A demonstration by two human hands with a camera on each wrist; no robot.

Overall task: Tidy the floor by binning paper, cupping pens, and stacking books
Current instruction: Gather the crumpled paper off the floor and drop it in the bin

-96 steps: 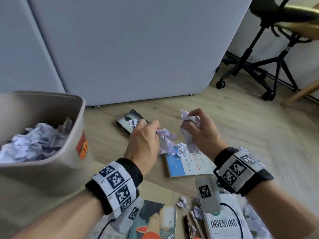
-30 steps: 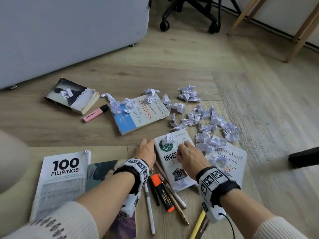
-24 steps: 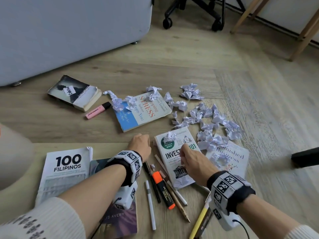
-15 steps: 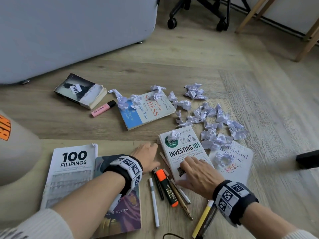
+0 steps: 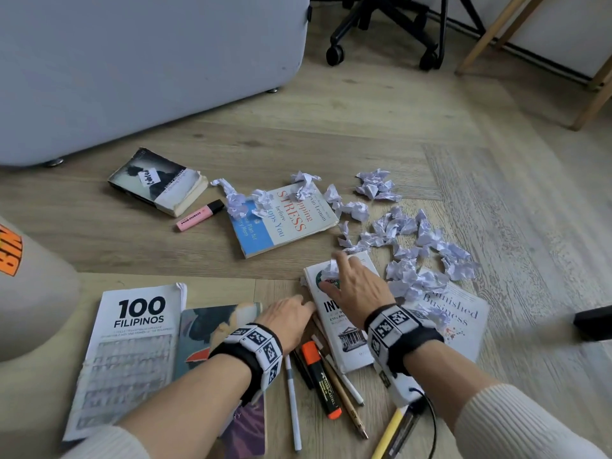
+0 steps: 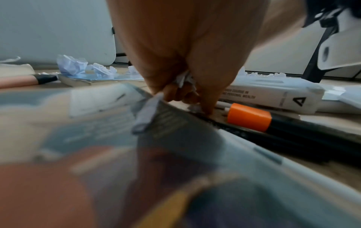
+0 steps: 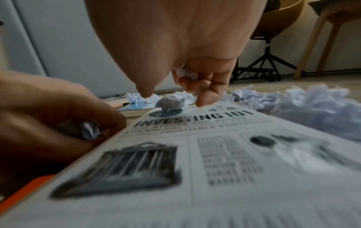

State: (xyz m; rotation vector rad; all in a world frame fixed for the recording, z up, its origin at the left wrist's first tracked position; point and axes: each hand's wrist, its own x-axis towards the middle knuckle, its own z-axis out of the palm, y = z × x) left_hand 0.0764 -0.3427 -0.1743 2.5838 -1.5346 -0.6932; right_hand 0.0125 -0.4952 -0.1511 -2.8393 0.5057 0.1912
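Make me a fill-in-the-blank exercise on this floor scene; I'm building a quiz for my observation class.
1. The pink highlighter lies between the worn dark paperback and the blue-and-white book titled Stopping ____.
2. The right hand reaches over the white book titled ____ 101.
3. The black highlighter beside the left hand has an ____ cap.
4. Both hands hold crumpled ____.

Missing words: Stress; Investing; orange; paper

My head view looked steeply down at floor (image 5: 381, 127) from above. Both wrist views sat low, close behind fingers, facing forward. All three shared Investing book (image 5: 347, 339) (image 6: 273, 97) (image 7: 215, 154).
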